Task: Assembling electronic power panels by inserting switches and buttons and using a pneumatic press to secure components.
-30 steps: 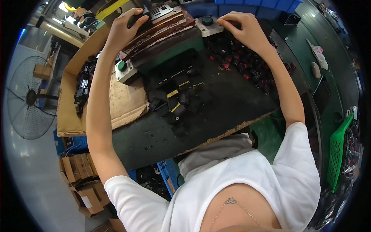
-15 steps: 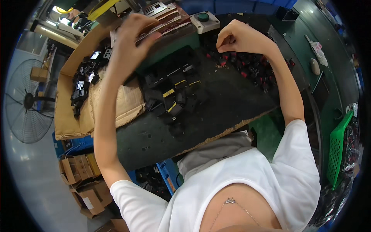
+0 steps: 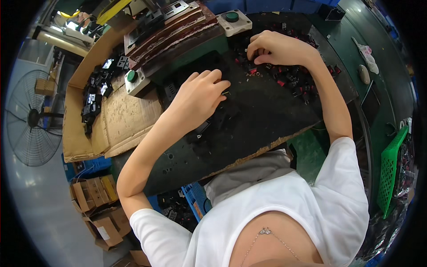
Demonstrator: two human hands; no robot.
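Observation:
Over the middle of the dark worktable point(image 3: 262, 116), my left hand point(image 3: 198, 95) reaches down among black plastic housings point(image 3: 204, 128). Its fingers are curled, and whatever lies within them is hidden. A sliver of yellow shows by its thumb. Farther right, my right hand point(image 3: 284, 48) is bent over a spread heap of small black-and-red parts point(image 3: 298, 80). The thumb and fingers there are drawn together, and I cannot make out what they hold. Tiny brass-coloured bits point(image 3: 256, 75) lie below those fingers.
A layered brown press-like block point(image 3: 173, 35) stands at the back, with green push-button boxes point(image 3: 234, 22) point(image 3: 137, 82) beside it. At left, a cardboard tray point(image 3: 129, 120) holds black parts. A green basket point(image 3: 391, 171) sits at far right, a fan point(image 3: 33, 116) at far left.
My left hand has come down and right from in front of the block onto the black housings, uncovering the left button box. My right hand has lowered slightly over the small parts.

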